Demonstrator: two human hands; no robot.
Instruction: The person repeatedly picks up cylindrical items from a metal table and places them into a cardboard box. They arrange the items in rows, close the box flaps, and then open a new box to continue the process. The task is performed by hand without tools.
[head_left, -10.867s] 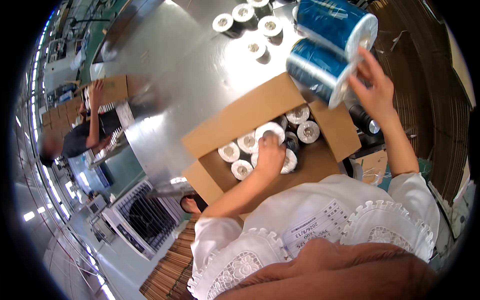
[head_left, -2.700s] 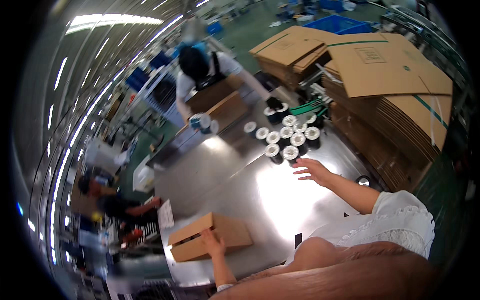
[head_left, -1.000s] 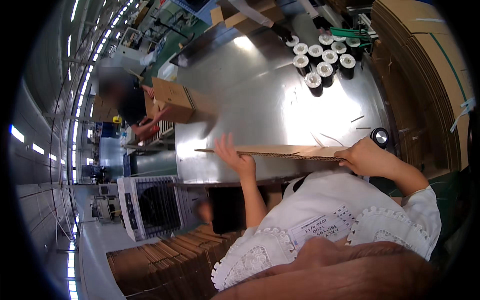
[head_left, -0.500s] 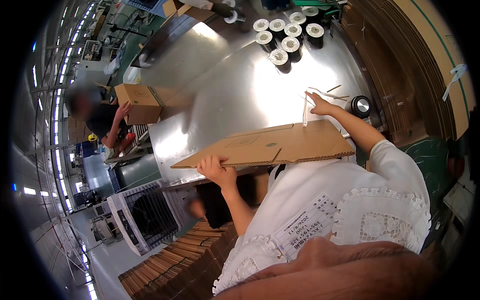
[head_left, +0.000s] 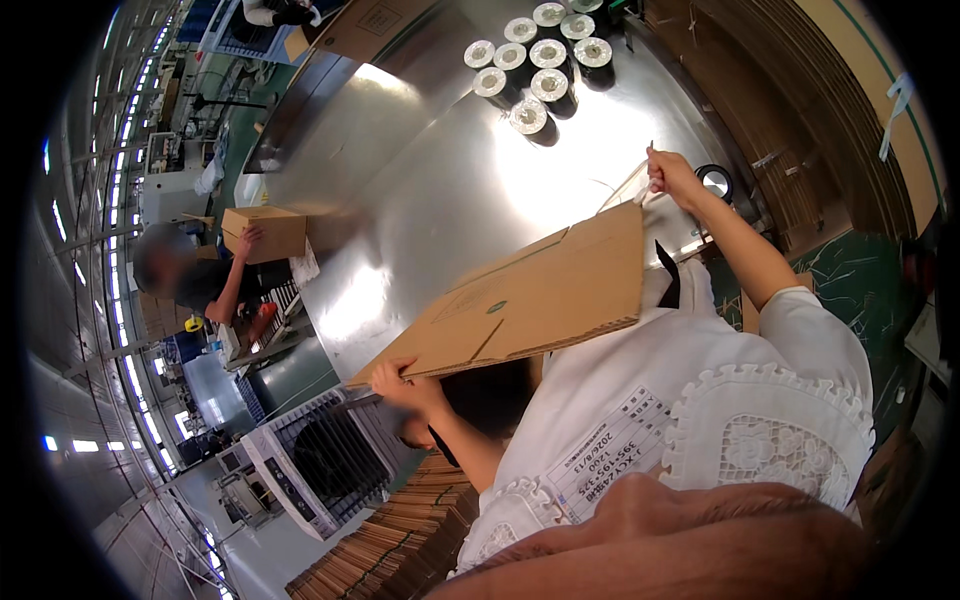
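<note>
A flat folded cardboard box lies tilted in front of me, partly over the near edge of the metal table. At its lower left corner, my left hand grips the edge, thumb on top. Beyond the opposite end, my right hand is closed on a thin pale strip. A narrow end sticks up past its fingers, and the strip's full length is partly hidden by the cardboard. Just right of that hand stands a black round container with a silver top.
Several black-and-white rolls stand on the far table. Stacked cardboard lines the right side, and more flat cardboard lies at lower left. A co-worker at left holds a carton. A grey-framed machine stands below the table.
My right hand has gone from reaching with spread fingers over the strips to closing on one. The cardboard has tilted, its left end lower and nearer, with my left hand still on it.
</note>
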